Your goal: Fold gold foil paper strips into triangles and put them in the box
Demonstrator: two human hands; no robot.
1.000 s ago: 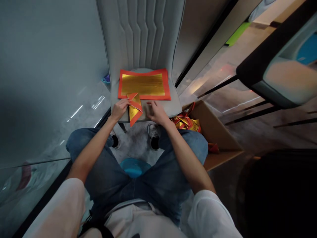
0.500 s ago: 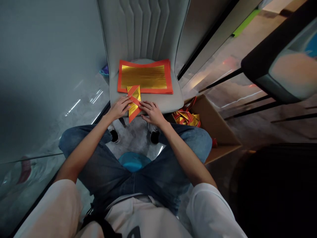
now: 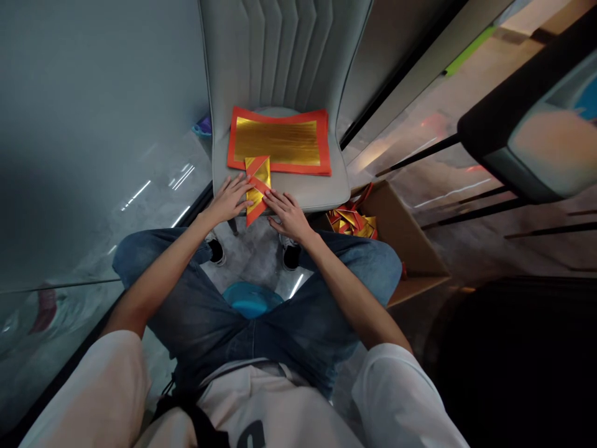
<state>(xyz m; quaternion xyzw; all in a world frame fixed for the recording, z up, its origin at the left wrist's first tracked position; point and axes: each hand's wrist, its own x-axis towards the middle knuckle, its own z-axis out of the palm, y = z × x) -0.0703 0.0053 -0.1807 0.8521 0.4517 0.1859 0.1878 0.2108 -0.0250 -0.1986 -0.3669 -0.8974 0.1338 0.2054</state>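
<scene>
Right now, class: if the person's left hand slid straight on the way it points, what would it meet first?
The left hand would meet the folded gold-and-red paper first; it lies just ahead, touching or nearly so, though depth is unclear.

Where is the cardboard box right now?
The cardboard box sits at the right of the head view, beside the person's right knee and the chair seat, holding folded gold-and-red paper.
</scene>
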